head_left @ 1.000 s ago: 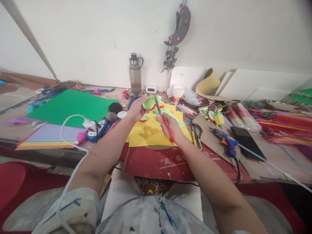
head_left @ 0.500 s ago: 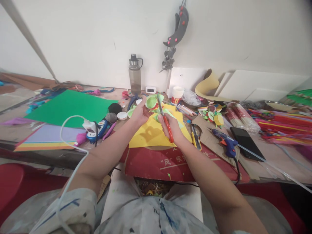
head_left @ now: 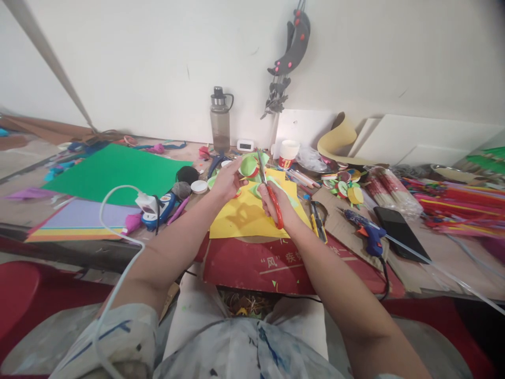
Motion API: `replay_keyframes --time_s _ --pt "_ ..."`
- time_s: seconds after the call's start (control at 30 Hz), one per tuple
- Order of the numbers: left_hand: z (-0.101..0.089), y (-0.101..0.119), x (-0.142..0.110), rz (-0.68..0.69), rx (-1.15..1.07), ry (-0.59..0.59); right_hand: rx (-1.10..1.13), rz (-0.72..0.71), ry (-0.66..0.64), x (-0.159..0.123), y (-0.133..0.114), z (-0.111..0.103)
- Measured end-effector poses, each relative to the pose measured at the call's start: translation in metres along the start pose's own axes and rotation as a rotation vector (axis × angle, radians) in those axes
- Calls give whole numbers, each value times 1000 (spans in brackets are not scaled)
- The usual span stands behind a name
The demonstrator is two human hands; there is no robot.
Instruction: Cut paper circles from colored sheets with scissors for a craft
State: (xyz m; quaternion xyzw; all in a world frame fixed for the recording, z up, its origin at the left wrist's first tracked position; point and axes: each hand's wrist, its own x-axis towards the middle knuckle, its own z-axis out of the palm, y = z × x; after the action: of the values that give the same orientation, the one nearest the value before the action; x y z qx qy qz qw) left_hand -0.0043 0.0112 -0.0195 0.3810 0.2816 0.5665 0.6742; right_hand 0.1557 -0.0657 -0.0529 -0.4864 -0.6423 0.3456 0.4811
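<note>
My left hand (head_left: 225, 182) pinches a light green paper piece (head_left: 248, 165) with a red rim, held up over a yellow sheet (head_left: 244, 216). My right hand (head_left: 281, 206) grips red-handled scissors (head_left: 269, 190); their blades point up and meet the right side of the green piece. Both hands hover above the yellow sheet, which lies on red cardboard (head_left: 276, 266) at the table's near edge.
A green sheet (head_left: 114, 171) and purple sheets (head_left: 79, 218) lie to the left, with a power strip (head_left: 148, 204) and white cable. A bottle (head_left: 219, 120) and cup (head_left: 288, 152) stand behind. To the right are a blue glue gun (head_left: 365, 230), a phone (head_left: 400, 226), finished paper discs (head_left: 343, 185) and coloured sticks (head_left: 457, 208).
The green piece has been turned a little in my left hand and both hands have risen slightly. The scissors have shifted right and up along its edge.
</note>
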Motion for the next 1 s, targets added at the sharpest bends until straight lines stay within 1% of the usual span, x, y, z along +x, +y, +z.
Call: replay_keyframes --time_s 0.07,0.17,0.33,0.5,0.67,1.0 --pt "-1 0 0 -1 35 -21 21 14 -6 -1 -2 -1" --pt "-2 0 1 1 75 -14 27 28 -8 -3 -5 -2" --pt "-4 1 2 19 115 -17 35 42 10 -2 -1 -3" --pt "-5 3 3 15 106 -43 22 48 1 -2 0 -4" --pt "-2 6 1 -16 99 -23 -18 40 8 -3 -4 -4" --pt "-1 10 0 -11 92 -30 -38 73 -13 -5 -10 -3"
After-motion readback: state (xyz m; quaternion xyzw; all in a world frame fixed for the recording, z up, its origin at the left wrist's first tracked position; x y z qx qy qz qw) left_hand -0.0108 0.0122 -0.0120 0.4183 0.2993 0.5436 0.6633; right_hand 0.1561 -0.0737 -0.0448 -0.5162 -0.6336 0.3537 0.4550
